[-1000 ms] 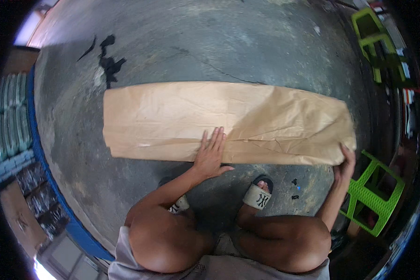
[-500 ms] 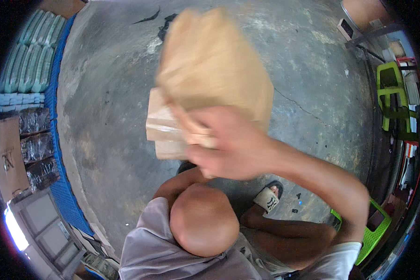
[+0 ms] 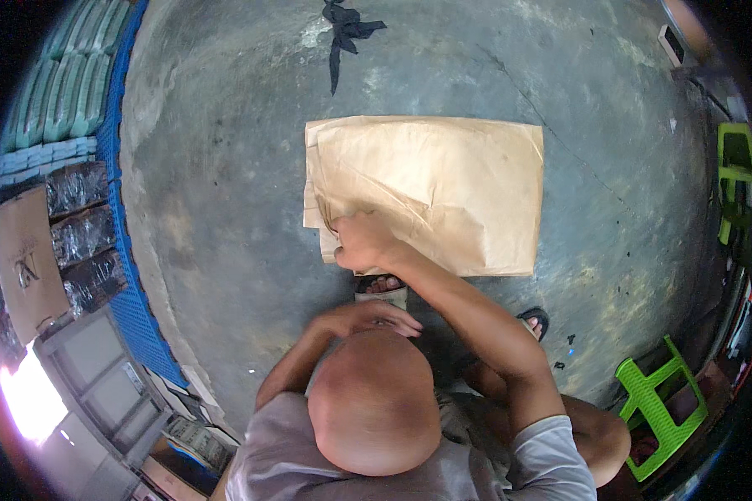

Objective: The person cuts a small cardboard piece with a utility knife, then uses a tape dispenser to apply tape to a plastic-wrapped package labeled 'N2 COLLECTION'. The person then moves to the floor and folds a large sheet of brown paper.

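Flat on the concrete floor in front of me lies a large piece of brown paper (image 3: 476, 184), creased, with stepped layers along its left edge. Whether it is folded sheets or flat bags I cannot tell. My right hand (image 3: 363, 238) is closed at the paper's lower left part, fingers curled over a fold there. My left hand (image 3: 376, 317) rests in front of my raised knee (image 3: 374, 401), fingers stretched out and holding nothing. Just below the paper's near edge, toes of my sandalled foot (image 3: 382, 285) show.
Black cloth strips (image 3: 347, 33) lie on the floor beyond the paper. At the left, a blue plastic pallet (image 3: 129, 275) bears wrapped green packs (image 3: 58, 96) and a brown carton (image 3: 29, 259). A green plastic stool (image 3: 656, 401) stands at the right.
The brown paper, raised and tilted in my right hand before, now lies flat on the floor. My right hand has come down with it, and my left hand now shows beside the knee.
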